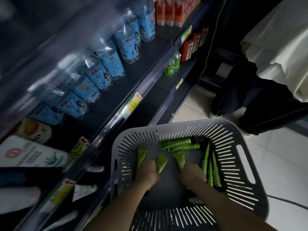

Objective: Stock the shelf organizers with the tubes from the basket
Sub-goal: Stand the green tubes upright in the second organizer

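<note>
Shelving runs up the left side. Blue-labelled water bottles [115, 64] stand in rows and a yellow price tag [131, 104] sits on the shelf rail. The lower shelves are dark and blurred, and no organizers can be made out there.

The grey slotted basket [183, 125] sits just beside the shelf front. All the tubes in view lie inside it.

- A left-wall tube [141, 155] lies by the basket's left side. Its lower end runs under the left hand [148, 172], and I cannot tell if it is gripped.
- The left hand is knuckles up with fingers curled down, closed round a short tube [162, 161] whose crimped end sticks out past the fingers.
- A capped pair [180, 144] lies crosswise by the far wall, dark caps pointing right, untouched.
- The right hand [193, 174] is also curled into a fist, with a centre tube [179, 159] rising from its grip.
- The right-wall tubes [211, 165] lean on edge along the right wall, near the right wrist.

Handling, as judged:
- They look like light, soft laminate tubes with a glossy skin, so they are likely slippery and easy to dent.
- Best taken round the mid-body with gentle pressure.
- The cap end is the stiff, heavier part. The flat crimp suits a pinch but may fold.
- Several could be bunched in one hand, though they may slide out.

At far right, a second person [266, 72] stands on the pale floor.
</note>
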